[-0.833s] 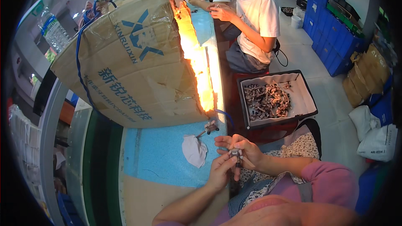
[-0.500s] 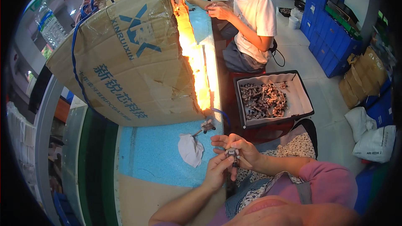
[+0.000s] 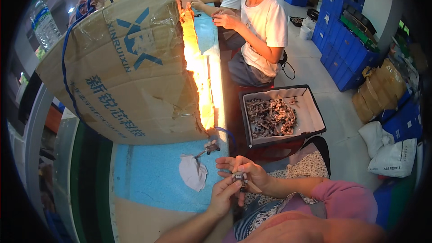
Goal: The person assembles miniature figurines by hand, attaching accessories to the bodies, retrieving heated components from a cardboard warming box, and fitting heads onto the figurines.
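Both my hands are raised together by the near right corner of the blue-topped table (image 3: 171,193), closed on one small toy figure (image 3: 239,177). My left hand (image 3: 223,194) pinches its lower part from below. With bent fingers, my right hand (image 3: 252,173) grips its upper part, and a pale thin piece sticks out beneath that hand. Fingers hide much of the figure. Another small brown and dark figure (image 3: 210,146) lies on the table, a thin stick-like part reaching toward a crumpled white cloth (image 3: 192,174).
A large cardboard box (image 3: 135,72) stands on the table, bright light along its open side. A black-rimmed tray (image 3: 310,112) right of the table holds many small figures. Beyond sits a co-worker in a white shirt (image 3: 265,27). Blue crates (image 3: 342,36) and white sacks (image 3: 391,155) stand right.
The whole view has shifted, so the scene sits farther left and lower. Between my fingers the toy figure shows a slightly different side. Both hands keep their hold.
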